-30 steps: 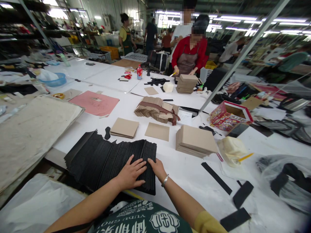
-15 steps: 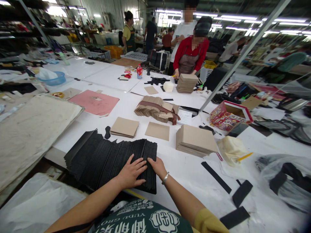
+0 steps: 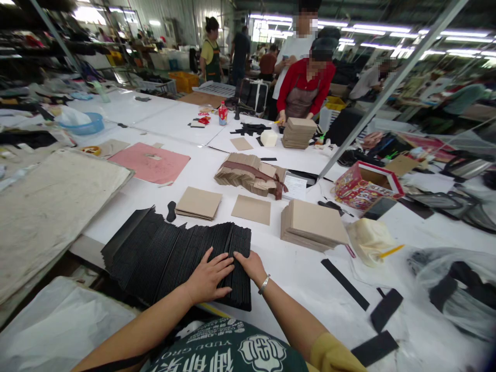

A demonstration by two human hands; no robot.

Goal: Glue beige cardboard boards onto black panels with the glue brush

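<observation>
A long row of thin black sheets (image 3: 170, 258) stands packed on edge at the table's near side, fanned and leaning at its left end. My left hand (image 3: 211, 276) lies across the top edges near the right end, fingers spread and thumb apart. At that right end, my right hand (image 3: 250, 266) grips the row, its thumb over the top edges. The other fingers of this hand are mostly hidden down the outer side. A silver bracelet (image 3: 264, 284) circles the right wrist.
Beyond the row lie a low stack of beige boards (image 3: 198, 202), a single board (image 3: 251, 209) and a taller stack (image 3: 313, 222). Black strips (image 3: 344, 283) lie to the right, near a plastic bag (image 3: 461, 289). A slanted metal pole (image 3: 387, 93) rises beside a co-worker in red (image 3: 306, 85).
My hands stay in nearly the same place on the black sheets. Across the table, the co-worker in red has bent slightly lower.
</observation>
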